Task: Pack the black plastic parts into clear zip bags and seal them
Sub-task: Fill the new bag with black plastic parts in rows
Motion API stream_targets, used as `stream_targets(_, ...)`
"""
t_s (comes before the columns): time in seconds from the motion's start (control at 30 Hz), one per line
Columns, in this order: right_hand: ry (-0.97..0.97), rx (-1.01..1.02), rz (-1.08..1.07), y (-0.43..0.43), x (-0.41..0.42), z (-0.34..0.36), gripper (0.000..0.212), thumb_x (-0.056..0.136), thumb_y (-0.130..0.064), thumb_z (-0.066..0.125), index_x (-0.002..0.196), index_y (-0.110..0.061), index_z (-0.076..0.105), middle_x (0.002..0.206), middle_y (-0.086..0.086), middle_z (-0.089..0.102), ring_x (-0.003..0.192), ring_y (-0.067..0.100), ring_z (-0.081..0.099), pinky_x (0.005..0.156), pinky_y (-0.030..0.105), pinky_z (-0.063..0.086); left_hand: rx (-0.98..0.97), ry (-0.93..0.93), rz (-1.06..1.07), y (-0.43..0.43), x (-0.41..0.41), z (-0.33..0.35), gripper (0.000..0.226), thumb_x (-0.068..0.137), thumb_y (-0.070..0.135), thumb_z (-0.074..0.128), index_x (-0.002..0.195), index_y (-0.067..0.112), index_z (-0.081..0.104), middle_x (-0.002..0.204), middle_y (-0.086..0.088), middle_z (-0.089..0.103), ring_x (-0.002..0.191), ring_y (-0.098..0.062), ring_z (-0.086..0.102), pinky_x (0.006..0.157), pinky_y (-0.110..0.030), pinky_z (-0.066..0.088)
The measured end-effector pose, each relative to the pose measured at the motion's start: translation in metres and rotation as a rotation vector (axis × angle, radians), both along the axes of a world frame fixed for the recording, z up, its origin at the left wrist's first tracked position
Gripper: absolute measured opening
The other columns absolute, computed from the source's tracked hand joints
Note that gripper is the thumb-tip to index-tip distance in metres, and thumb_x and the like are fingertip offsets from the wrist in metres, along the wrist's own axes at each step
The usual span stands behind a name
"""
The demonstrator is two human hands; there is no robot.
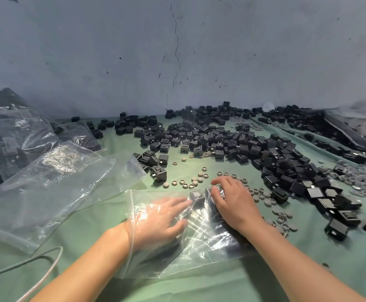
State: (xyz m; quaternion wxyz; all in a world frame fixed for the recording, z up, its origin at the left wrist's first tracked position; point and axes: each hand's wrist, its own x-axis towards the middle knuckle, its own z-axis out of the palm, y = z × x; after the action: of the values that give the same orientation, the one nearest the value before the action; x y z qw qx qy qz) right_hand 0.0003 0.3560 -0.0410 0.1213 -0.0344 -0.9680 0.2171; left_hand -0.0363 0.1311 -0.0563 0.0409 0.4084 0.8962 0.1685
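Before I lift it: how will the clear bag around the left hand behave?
Probably floppy: the bag is thin, wrinkled film draped over the left hand. It likely sags where the parts sit. Glossy, so perhaps slippery.

The clear zip bag (199,240) that's being filled lies flat up front, with its zip mouth open to the left. A couple of bagged parts (197,196), boxy little cubes, sit at its far end. The big loose heap of black plastic parts (232,138) sprawls across the back and right. Empty bags (47,192) lie flat on the left, and the filled bags (10,136) are piled behind them.
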Motion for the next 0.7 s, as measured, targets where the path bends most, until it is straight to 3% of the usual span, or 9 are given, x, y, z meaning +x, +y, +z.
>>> stream_targets(0.07, 0.074, 0.018, -0.011, -0.002, 0.002, 0.004, 0.037, 0.099, -0.047, 0.030, 0.117, -0.029, 0.056, 0.116, -0.012, 0.058, 0.112, 0.010, 0.050, 0.100, 0.035, 0.041, 0.016, -0.023, 0.006, -0.001, -0.003, -0.003, 0.082, 0.085, 0.065, 0.013, 0.155, 0.024, 0.025, 0.160, 0.003, 0.027, 0.142, -0.008, 0.029, 0.114, -0.025, 0.027)
stream_targets(0.13, 0.087, 0.044, -0.005, -0.002, 0.005, 0.005, 0.028, 0.101, -0.041, 0.036, 0.113, -0.028, 0.058, 0.111, -0.013, 0.058, 0.105, 0.009, 0.052, 0.098, 0.034, 0.042, -0.012, -0.023, 0.013, -0.002, -0.005, -0.007, 0.085, 0.082, 0.067, 0.010, 0.155, 0.026, 0.022, 0.160, 0.003, 0.026, 0.144, -0.009, 0.027, 0.117, -0.031, 0.028)
stream_targets(0.27, -0.034, 0.023, 0.000, -0.002, 0.000, 0.014, 0.033, 0.100, -0.042, 0.042, 0.127, -0.031, 0.056, 0.124, -0.010, 0.058, 0.119, 0.012, 0.051, 0.103, 0.038, 0.042, -0.026, 0.007, 0.036, -0.003, -0.008, -0.010, 0.075, 0.086, 0.067, 0.008, 0.153, 0.037, 0.022, 0.158, 0.004, 0.031, 0.144, -0.012, 0.027, 0.118, -0.040, 0.028)
stream_targets(0.37, -0.143, 0.026, 0.012, -0.004, -0.008, 0.021, 0.055, 0.095, -0.057, 0.046, 0.145, -0.036, 0.042, 0.148, -0.004, 0.045, 0.139, 0.016, 0.037, 0.114, 0.046, 0.035, 0.052, -0.033, 0.052, -0.002, -0.004, -0.007, 0.070, 0.090, 0.066, 0.014, 0.152, 0.036, 0.028, 0.155, 0.005, 0.036, 0.141, -0.008, 0.034, 0.117, -0.037, 0.033)
stream_targets(0.43, -0.190, 0.036, 0.040, -0.005, -0.007, 0.015, 0.067, 0.090, -0.066, 0.048, 0.150, -0.038, 0.036, 0.157, -0.004, 0.034, 0.146, 0.017, 0.027, 0.119, 0.047, 0.028, 0.139, -0.068, 0.053, -0.004, 0.003, -0.002, 0.065, 0.092, 0.065, 0.021, 0.145, 0.033, 0.040, 0.144, 0.007, 0.048, 0.129, -0.006, 0.048, 0.107, -0.027, 0.043)
stream_targets(0.5, -0.181, 0.024, 0.047, -0.006, -0.004, 0.004, 0.070, 0.089, -0.069, 0.048, 0.151, -0.040, 0.033, 0.156, -0.005, 0.035, 0.146, 0.015, 0.025, 0.119, 0.046, 0.028, 0.193, -0.041, 0.094, -0.011, 0.008, 0.004, 0.052, 0.093, 0.063, 0.024, 0.131, 0.039, 0.050, 0.125, 0.017, 0.058, 0.107, 0.006, 0.057, 0.091, -0.010, 0.047)
stream_targets(0.53, -0.154, 0.019, 0.043, -0.005, -0.003, 0.000, 0.069, 0.089, -0.069, 0.047, 0.151, -0.042, 0.032, 0.155, -0.007, 0.036, 0.145, 0.014, 0.025, 0.118, 0.046, 0.029, 0.213, -0.031, 0.123, -0.014, 0.011, 0.007, 0.042, 0.094, 0.060, 0.027, 0.123, 0.043, 0.052, 0.117, 0.022, 0.059, 0.099, 0.010, 0.058, 0.086, -0.009, 0.048)
stream_targets(0.6, -0.112, 0.023, 0.045, -0.003, -0.001, -0.004, 0.066, 0.090, -0.068, 0.046, 0.150, -0.049, 0.028, 0.155, -0.010, 0.035, 0.146, 0.012, 0.025, 0.119, 0.046, 0.026, 0.256, -0.088, 0.165, -0.021, 0.014, 0.012, 0.027, 0.099, 0.053, 0.033, 0.113, 0.046, 0.055, 0.107, 0.022, 0.062, 0.090, 0.009, 0.061, 0.082, -0.016, 0.054)
stream_targets(0.7, -0.088, 0.112, 0.129, -0.004, -0.002, -0.005, 0.054, 0.096, -0.059, 0.045, 0.147, -0.058, 0.029, 0.163, -0.017, 0.021, 0.153, 0.014, 0.012, 0.123, 0.047, 0.010, 0.320, -0.248, 0.195, -0.024, 0.016, 0.019, 0.022, 0.102, 0.044, 0.038, 0.113, 0.043, 0.058, 0.104, 0.019, 0.066, 0.088, -0.002, 0.068, 0.076, -0.027, 0.060)
